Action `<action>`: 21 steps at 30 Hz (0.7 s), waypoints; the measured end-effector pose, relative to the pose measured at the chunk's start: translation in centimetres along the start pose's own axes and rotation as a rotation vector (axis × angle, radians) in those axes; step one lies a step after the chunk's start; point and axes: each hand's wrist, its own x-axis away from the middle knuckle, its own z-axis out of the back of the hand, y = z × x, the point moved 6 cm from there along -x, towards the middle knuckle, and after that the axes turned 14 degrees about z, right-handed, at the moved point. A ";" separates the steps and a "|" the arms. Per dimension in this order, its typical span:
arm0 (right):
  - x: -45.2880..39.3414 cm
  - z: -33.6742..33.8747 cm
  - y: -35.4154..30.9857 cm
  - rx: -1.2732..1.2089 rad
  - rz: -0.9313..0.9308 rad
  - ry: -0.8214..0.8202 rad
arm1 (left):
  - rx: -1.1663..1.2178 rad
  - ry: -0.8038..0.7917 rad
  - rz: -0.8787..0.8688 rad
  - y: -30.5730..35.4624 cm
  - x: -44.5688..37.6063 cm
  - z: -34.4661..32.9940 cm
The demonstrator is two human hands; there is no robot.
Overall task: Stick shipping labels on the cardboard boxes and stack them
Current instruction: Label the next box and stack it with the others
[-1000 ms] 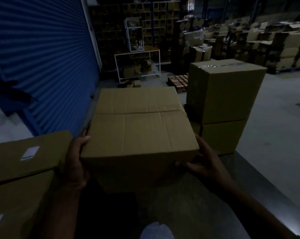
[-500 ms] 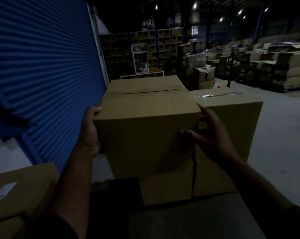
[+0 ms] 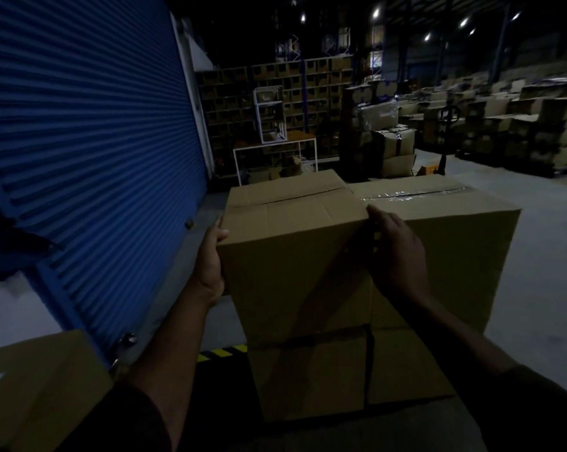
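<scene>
- The cardboard box (image 3: 295, 256) sits on a lower box (image 3: 308, 380), just beside the taped box (image 3: 448, 230); its top seam runs left to right.
- The left hand (image 3: 210, 265) grips its left side, thumb over the top edge.
- The right hand (image 3: 396, 256) holds its right edge; those fingers are hidden, seemingly curled.
- The labelled box (image 3: 37, 386) is cut off at lower left.
- No label can be made out in the dark.

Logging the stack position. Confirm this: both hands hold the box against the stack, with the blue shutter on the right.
One error: the blue shutter is on the left, not the right, as the head view shows. The rest stands: the left hand and right hand hold the box against the stack.
</scene>
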 end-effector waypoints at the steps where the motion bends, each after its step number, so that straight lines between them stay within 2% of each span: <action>1: 0.2 -0.2 0.0 0.018 0.000 -0.005 | 0.000 0.017 0.016 -0.6 -0.4 0.2; 6: 1.6 -1.1 0.4 0.070 -0.020 -0.020 | -0.099 0.030 0.043 -4.2 -4.6 2.8; 13: 2.5 -0.9 -0.5 0.243 -0.008 0.057 | -0.201 0.058 -0.096 -2.2 -0.5 0.8; 18: 3.3 -2.2 -4.7 0.132 0.055 0.039 | -0.294 0.115 -0.145 -3.6 4.4 2.0; 21: 4.8 -4.4 -8.3 0.012 0.103 -0.029 | -0.289 0.112 -0.148 -4.5 7.7 4.5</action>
